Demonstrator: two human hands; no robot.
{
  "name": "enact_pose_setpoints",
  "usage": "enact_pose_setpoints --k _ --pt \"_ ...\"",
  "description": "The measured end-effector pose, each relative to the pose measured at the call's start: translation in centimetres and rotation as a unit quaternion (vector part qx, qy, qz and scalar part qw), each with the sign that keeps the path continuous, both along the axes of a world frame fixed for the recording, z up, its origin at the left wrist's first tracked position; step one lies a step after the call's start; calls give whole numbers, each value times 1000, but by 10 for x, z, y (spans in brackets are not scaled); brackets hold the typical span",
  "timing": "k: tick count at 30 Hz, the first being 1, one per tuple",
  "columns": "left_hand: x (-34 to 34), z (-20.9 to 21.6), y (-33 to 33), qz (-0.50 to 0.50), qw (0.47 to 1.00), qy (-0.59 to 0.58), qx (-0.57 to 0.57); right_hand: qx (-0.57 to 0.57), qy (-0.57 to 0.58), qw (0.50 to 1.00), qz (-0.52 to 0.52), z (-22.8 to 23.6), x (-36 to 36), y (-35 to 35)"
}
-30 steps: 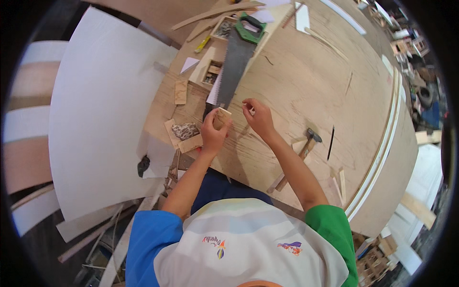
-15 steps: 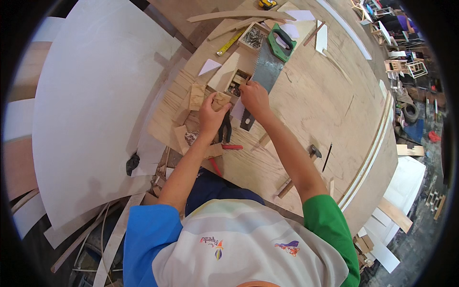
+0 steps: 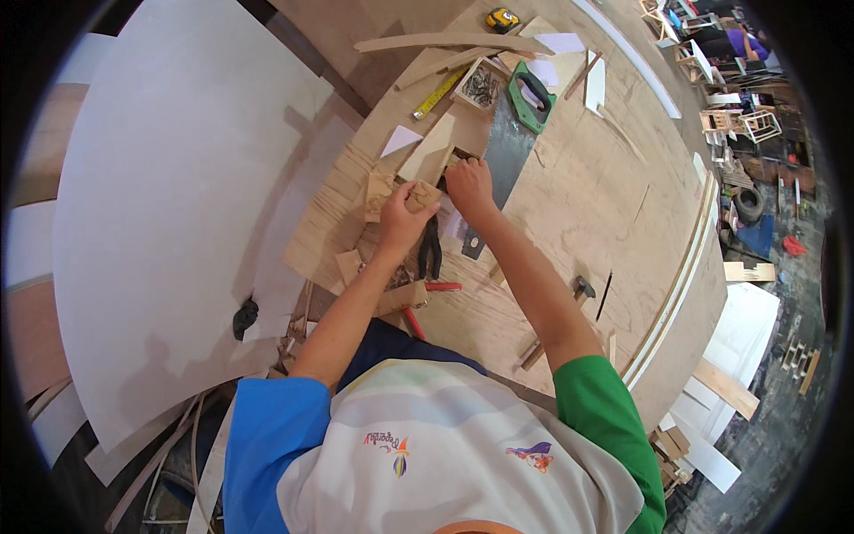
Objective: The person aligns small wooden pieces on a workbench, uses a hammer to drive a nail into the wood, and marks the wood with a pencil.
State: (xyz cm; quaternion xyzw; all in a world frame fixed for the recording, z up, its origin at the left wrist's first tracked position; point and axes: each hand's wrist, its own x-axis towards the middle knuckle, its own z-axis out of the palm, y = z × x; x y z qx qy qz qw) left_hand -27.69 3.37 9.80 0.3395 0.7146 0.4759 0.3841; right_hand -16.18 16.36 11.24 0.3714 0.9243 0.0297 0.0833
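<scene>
My left hand [image 3: 405, 219] grips a small piece of light wood [image 3: 422, 195], thumb across its near side. Just right of it, my right hand [image 3: 470, 185] reaches into the near compartment of a shallow wooden box [image 3: 431, 147]. Its fingers are curled downward, and their tips and whatever they pinch are hidden. Metal hardware fills the box's far compartment [image 3: 481, 87]. Along the box's right side lies a handsaw [image 3: 509, 156] with a green handle. Below my left hand are black-handled pliers [image 3: 431, 251] and a tool with red handles [image 3: 443, 287].
A hammer [image 3: 583, 288] and a dark pencil [image 3: 605, 295] lie right of my right forearm on the plywood table [image 3: 614, 196]. Wood strips [image 3: 454, 42], a yellow ruler [image 3: 438, 94] and a tape measure [image 3: 502, 20] sit at the far side. A large white panel [image 3: 178, 196] stands left.
The view has shifted slightly. My right hand's fingers have dipped further into the box compartment. My left hand still holds the wood piece, now turned a little.
</scene>
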Motion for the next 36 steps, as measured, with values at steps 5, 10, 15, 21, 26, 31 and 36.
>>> enact_pose_setpoints --k 5,10,15,21,26,31,36 --pt "-7 -3 -2 8 1000 3 -2 2 11 1000 21 -6 3 2" --pt "-9 -3 0 6 1000 -5 -10 -20 26 999 27 -11 3 3" --pt "-7 8 7 -4 1000 -20 -4 -45 12 998 31 -13 8 9" --pt "-9 5 10 -10 1000 8 -11 -52 53 996 51 -10 13 14" --pt "-12 -4 9 3 999 -30 16 -263 256 922 -122 20 28 20" --pt "-8 4 17 -16 999 -36 1 -343 346 849 -206 21 43 28" --pt "-5 7 24 -26 999 -38 11 -492 435 696 -290 21 49 28"
